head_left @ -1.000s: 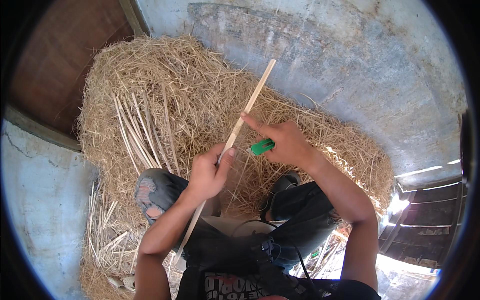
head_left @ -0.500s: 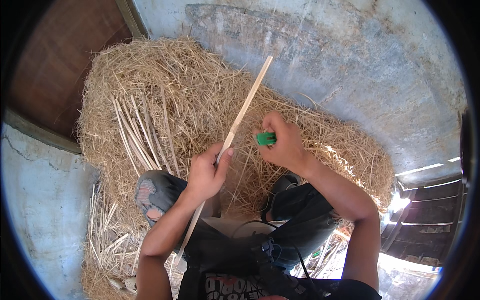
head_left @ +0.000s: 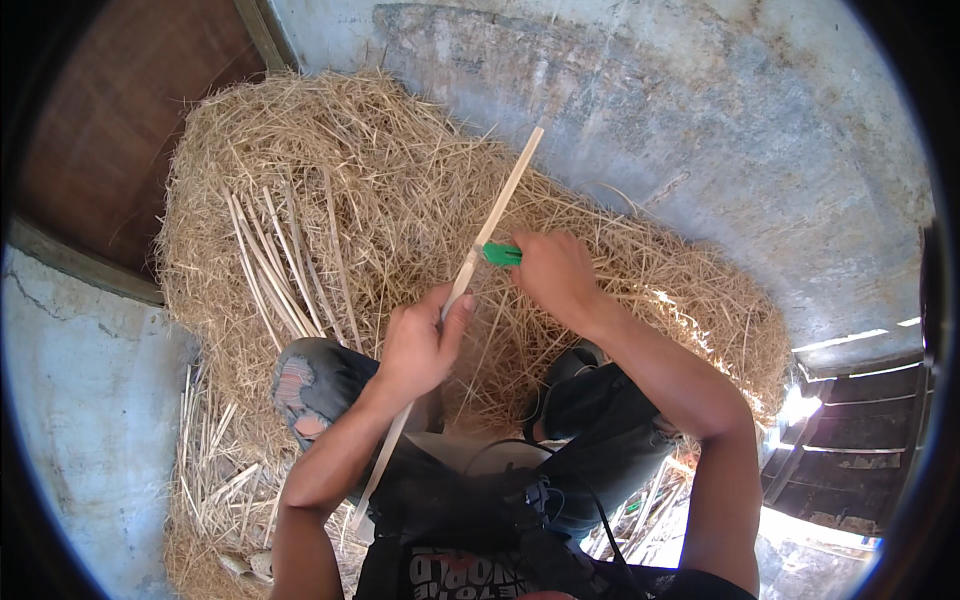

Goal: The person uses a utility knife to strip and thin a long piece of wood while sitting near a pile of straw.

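My left hand [head_left: 423,345] is closed around a long pale bamboo strip [head_left: 508,195], thumb on top. The strip slants from beside my lap up toward the wall, its upper end free. My right hand [head_left: 556,275] grips a green tool [head_left: 500,254] that looks like a utility knife. Its tip meets the strip a little above my left hand; the blade itself is too small to make out. Several more strips [head_left: 275,270] lie in a loose bundle on the straw, beyond my bent left knee [head_left: 310,385].
Heaped straw [head_left: 330,120] spreads in front of me and to both sides. A blue-grey wall [head_left: 700,110] rises behind it, with a brown panel [head_left: 120,130] at the far left. Dark slats [head_left: 850,440] stand at the right. Cut pieces [head_left: 225,450] lie at lower left.
My right hand has moved left and turned, bringing the green tool from apart to against the strip. The strip's upper end has dipped slightly; my left hand keeps its hold.
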`<action>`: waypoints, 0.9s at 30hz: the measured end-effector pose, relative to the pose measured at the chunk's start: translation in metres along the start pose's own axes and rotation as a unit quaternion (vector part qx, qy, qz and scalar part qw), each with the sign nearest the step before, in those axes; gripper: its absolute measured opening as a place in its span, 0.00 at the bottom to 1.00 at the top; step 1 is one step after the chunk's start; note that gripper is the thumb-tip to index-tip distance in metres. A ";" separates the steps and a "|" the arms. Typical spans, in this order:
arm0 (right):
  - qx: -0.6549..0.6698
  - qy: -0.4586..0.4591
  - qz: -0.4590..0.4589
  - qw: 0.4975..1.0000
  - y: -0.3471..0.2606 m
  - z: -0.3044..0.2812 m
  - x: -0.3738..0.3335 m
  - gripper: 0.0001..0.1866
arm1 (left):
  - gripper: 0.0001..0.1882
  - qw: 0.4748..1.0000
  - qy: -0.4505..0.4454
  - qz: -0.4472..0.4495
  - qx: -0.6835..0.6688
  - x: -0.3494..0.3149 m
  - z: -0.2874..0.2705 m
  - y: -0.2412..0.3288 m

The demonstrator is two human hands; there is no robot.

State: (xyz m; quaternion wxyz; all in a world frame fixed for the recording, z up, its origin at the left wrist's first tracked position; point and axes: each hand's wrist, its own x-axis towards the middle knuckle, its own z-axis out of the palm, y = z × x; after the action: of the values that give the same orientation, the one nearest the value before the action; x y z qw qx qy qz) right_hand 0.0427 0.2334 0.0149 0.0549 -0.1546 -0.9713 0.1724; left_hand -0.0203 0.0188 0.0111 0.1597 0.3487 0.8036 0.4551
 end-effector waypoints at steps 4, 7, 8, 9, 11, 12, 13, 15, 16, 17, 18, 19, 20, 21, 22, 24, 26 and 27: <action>-0.039 0.036 0.003 0.999 0.004 0.004 0.013 0.05 | 0.14 1.000 -0.008 -0.006 -0.001 0.000 -0.004 0.000; -0.063 0.075 -0.005 0.995 0.007 -0.006 0.025 0.04 | 0.14 0.999 0.029 0.016 -0.017 0.002 -0.006 0.005; -0.069 0.086 -0.010 0.994 0.009 -0.011 0.030 0.06 | 0.14 0.999 0.024 0.015 -0.018 0.001 -0.008 0.009; -0.052 0.098 0.045 0.993 0.010 -0.027 0.037 0.06 | 0.14 1.000 0.019 0.015 -0.020 0.000 -0.012 0.015; -0.047 0.139 0.117 0.982 0.022 -0.052 0.046 0.06 | 0.14 0.999 0.007 0.024 -0.037 -0.003 -0.012 0.022; -0.057 0.168 0.132 0.975 0.032 -0.060 0.048 0.07 | 0.14 0.998 0.003 0.031 -0.051 -0.006 -0.010 0.023; -0.067 0.198 0.147 0.967 0.041 -0.067 0.050 0.07 | 0.14 0.997 -0.002 0.038 -0.064 -0.007 -0.008 0.024; -0.087 0.245 0.146 0.954 0.052 -0.068 0.055 0.08 | 0.13 0.997 -0.005 0.059 -0.059 -0.007 -0.007 0.020; -0.098 0.269 0.147 0.947 0.061 -0.069 0.056 0.08 | 0.12 0.996 -0.007 0.070 -0.057 -0.007 -0.006 0.019; -0.060 0.282 0.192 0.938 0.078 -0.073 0.059 0.08 | 0.13 0.995 -0.035 0.059 -0.066 -0.011 -0.008 0.021; -0.022 0.295 0.234 0.926 0.101 -0.081 0.062 0.09 | 0.13 0.994 -0.062 0.048 -0.076 -0.018 -0.012 0.025; 0.015 0.307 0.276 0.911 0.120 -0.091 0.060 0.09 | 0.14 0.992 -0.088 0.038 -0.086 -0.024 -0.015 0.026; -0.032 0.338 0.285 0.897 0.132 -0.098 0.052 0.09 | 0.14 0.991 -0.088 0.041 -0.090 -0.028 -0.016 0.023; -0.078 0.368 0.293 0.879 0.141 -0.105 0.044 0.09 | 0.15 0.991 -0.088 0.045 -0.093 -0.029 -0.016 0.019; -0.059 0.355 0.281 0.890 0.147 -0.104 0.037 0.09 | 0.15 0.990 -0.088 0.049 -0.097 -0.028 -0.018 0.015; -0.023 0.317 0.253 0.914 0.148 -0.092 0.019 0.09 | 0.17 0.986 -0.095 0.042 -0.129 -0.022 -0.020 0.009; 0.075 0.282 0.217 0.932 0.110 -0.092 0.005 0.15 | 0.20 0.981 -0.099 0.026 -0.164 -0.020 -0.021 0.001; 0.127 0.263 0.201 0.935 0.084 -0.092 0.001 0.19 | 0.21 0.978 -0.102 0.016 -0.182 -0.020 -0.022 -0.002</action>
State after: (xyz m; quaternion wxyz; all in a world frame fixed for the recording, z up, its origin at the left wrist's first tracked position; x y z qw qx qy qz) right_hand 0.0799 0.3382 0.0716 0.2922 -0.3779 -0.8407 0.2549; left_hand -0.0196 -0.0095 0.0197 0.2941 0.3711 0.6812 0.5583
